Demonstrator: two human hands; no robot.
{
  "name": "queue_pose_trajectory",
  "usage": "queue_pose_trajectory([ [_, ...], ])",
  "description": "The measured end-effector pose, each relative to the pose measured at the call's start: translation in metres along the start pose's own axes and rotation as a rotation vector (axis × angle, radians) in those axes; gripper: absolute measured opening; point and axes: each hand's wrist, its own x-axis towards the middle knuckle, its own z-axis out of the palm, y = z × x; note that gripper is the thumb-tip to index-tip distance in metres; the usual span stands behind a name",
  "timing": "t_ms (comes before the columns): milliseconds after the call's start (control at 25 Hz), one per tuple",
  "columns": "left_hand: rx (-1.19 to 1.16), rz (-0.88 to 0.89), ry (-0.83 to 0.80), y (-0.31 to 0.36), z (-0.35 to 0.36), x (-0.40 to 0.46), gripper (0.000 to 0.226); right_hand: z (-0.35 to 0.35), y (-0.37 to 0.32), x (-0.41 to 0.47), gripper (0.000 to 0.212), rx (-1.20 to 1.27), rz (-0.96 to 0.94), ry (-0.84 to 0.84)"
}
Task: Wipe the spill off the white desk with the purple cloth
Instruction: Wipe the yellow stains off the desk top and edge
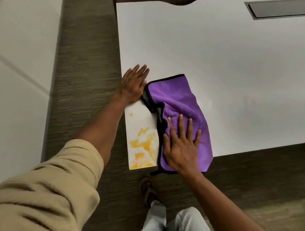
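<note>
Right hand flat on purple cloth; left hand flat on white desk.

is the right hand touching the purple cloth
Touching. The head view shows the right hand pressed flat, fingers spread, on top of the purple cloth on the white desk, with no gap between palm and fabric.

The desk is plain white, marked near its front left corner by a spill of yellow-orange smears and one small orange dot. The cloth is bright purple with black edging and a grey underside showing at the fold. The sleeve is tan, the trousers pale blue, the sandal brown. The floor is streaked grey-brown.
</note>
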Motion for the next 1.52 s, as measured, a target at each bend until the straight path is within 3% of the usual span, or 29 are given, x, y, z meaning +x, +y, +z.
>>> queue_pose_trajectory([
  [200, 0.003, -0.010, -0.019, 0.000, -0.001, -0.002, 0.053, 0.002, 0.034, -0.030, 0.061, -0.044, -0.218, 0.033],
  [400, -0.007, 0.003, -0.037, 0.002, -0.003, -0.001, 0.054, 0.001, 0.024, -0.016, 0.061, -0.023, 0.005, 0.104],
  [480, 0.001, -0.003, -0.043, 0.001, -0.002, 0.000, 0.055, 0.010, 0.005, -0.023, 0.061, -0.014, 0.010, 0.133],
  [720, 0.053, 0.111, -0.060, 0.006, -0.006, -0.017, 0.058, 0.010, 0.042, -0.036, 0.058, -0.027, -0.231, 0.067],
  [880, 0.053, 0.059, -0.122, 0.005, -0.009, -0.026, 0.053, -0.009, 0.042, -0.009, 0.059, 0.008, -0.042, 0.008],
  [960, -0.096, 0.010, -0.168, 0.008, -0.014, -0.021, 0.049, -0.009, 0.008, 0.001, 0.061, 0.049, 0.021, -0.020],
  [1120, -0.427, -0.123, -0.258, 0.007, -0.028, -0.013, 0.050, -0.007, -0.008, -0.005, 0.059, -0.003, -0.208, -0.103],
  [1200, -0.475, -0.132, -0.256, 0.008, -0.031, -0.014, 0.050, -0.006, -0.006, 0.012, 0.057, -0.008, -0.199, -0.102],
  [1320, -0.524, -0.137, -0.103, 0.006, -0.023, -0.018, 0.057, -0.004, -0.036, 0.048, 0.058, 0.032, -0.156, -0.095],
  [1520, -0.474, -0.123, -0.072, 0.003, -0.016, -0.020, 0.066, 0.006, -0.047, 0.036, 0.057, -0.020, -0.408, -0.095],
])
